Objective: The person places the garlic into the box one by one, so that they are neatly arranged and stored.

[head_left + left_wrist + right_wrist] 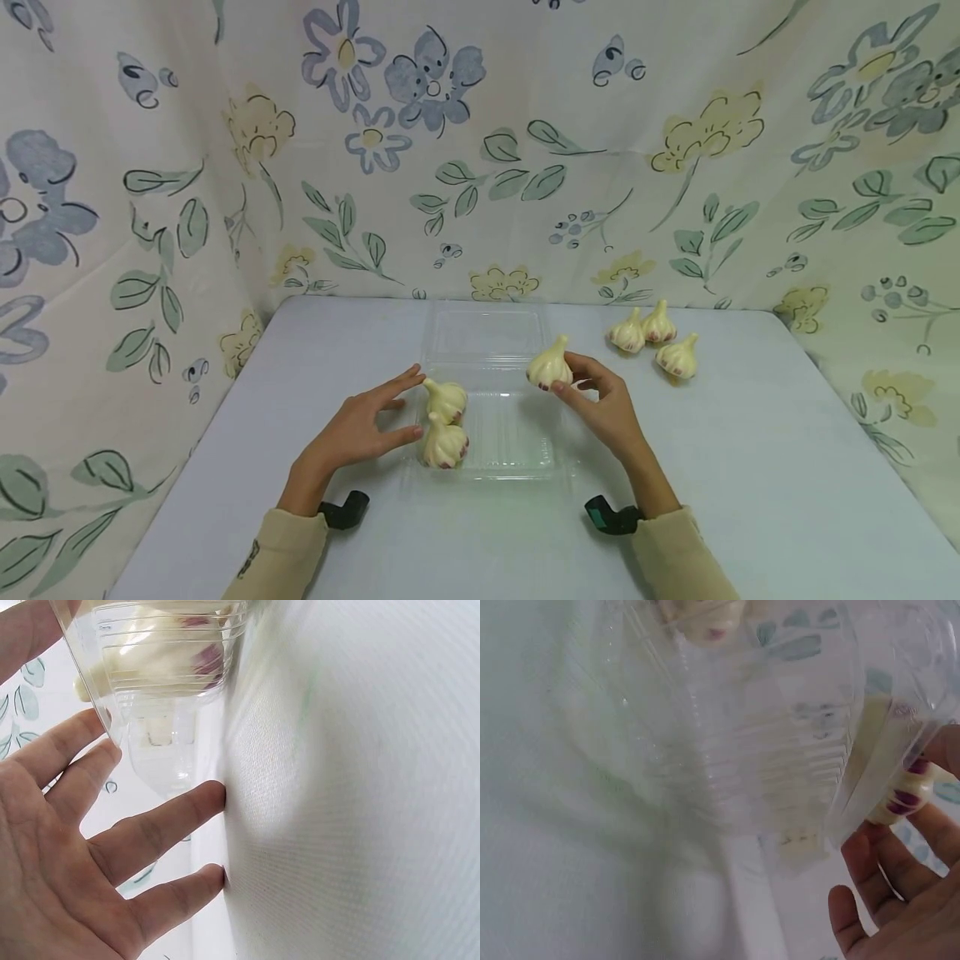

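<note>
My right hand (pixel 603 407) pinches a garlic bulb (pixel 550 365) by its side, stem up, over the right part of a clear plastic clamshell box (pixel 517 477). Purple marks show low on that held bulb (pixel 909 796) in the right wrist view. Inside the box, along its left wall, sit two garlic bulbs (pixel 446 446), one behind the other. At the box's left side is my left hand (pixel 365 425), fingers spread, fingertips right at the rim. Through the clear wall (pixel 161 645) in the left wrist view a bulb shows, and two lower fingers reach the tabletop.
Three more garlic bulbs (pixel 660 323) stand grouped at the back right of the white table (pixel 750 467). The box's lid (pixel 487 333) lies folded back toward a floral curtain (pixel 480 167), which hangs behind the table and along its sides.
</note>
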{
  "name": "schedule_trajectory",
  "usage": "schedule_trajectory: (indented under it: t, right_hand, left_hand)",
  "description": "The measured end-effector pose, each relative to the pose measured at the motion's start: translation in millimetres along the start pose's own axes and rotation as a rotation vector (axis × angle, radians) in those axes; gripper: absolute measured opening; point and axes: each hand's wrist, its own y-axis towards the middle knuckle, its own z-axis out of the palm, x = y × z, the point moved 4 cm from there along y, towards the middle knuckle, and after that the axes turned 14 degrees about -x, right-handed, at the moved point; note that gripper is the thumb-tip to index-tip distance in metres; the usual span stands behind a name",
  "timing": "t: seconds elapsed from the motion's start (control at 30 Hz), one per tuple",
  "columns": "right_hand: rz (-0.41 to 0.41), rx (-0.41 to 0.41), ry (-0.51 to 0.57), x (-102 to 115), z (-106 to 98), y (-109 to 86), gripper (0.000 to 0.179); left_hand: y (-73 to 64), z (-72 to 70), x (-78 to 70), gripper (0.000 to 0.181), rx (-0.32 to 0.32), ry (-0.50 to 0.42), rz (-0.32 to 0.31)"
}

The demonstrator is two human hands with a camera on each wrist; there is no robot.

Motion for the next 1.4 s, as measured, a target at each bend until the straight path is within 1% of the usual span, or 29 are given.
schedule_trajectory:
  t: [0.17,0.4,0.73,1.03,1.27,1.4]
  right_hand:
    - [-0.021,0.017,-0.017,3,5,-3.0,0.042]
    - [-0.037,0.048,-0.01,9,12,-7.0,0.046]
    - [-0.093,0.073,-0.059,12,25,-14.5,0.049]
    - [-0.22,0.099,-0.063,20,33,-16.1,0.048]
    - [-0.225,0.138,-0.095,27,35,-18.4,0.051]
    - [-0.229,0.159,-0.105,27,39,-20.1,0.05]
  left_hand:
    - [0.0,0.1,-0.6,0.078,0.005,0.002,-0.003]
    - [0.1,-0.6,-1.9,0.077,0.007,0.001,-0.004]
    - [-0.2,0.1,-0.5,0.076,0.006,0.0,-0.003]
    - [0.3,-0.6,-1.5,0.077,0.005,-0.003,-0.003]
    - [1.0,-0.7,-2.9,0.076,0.005,-0.003,-0.006]
    - [0.7,-0.5,-2.5,0.076,0.008,-0.005,-0.013]
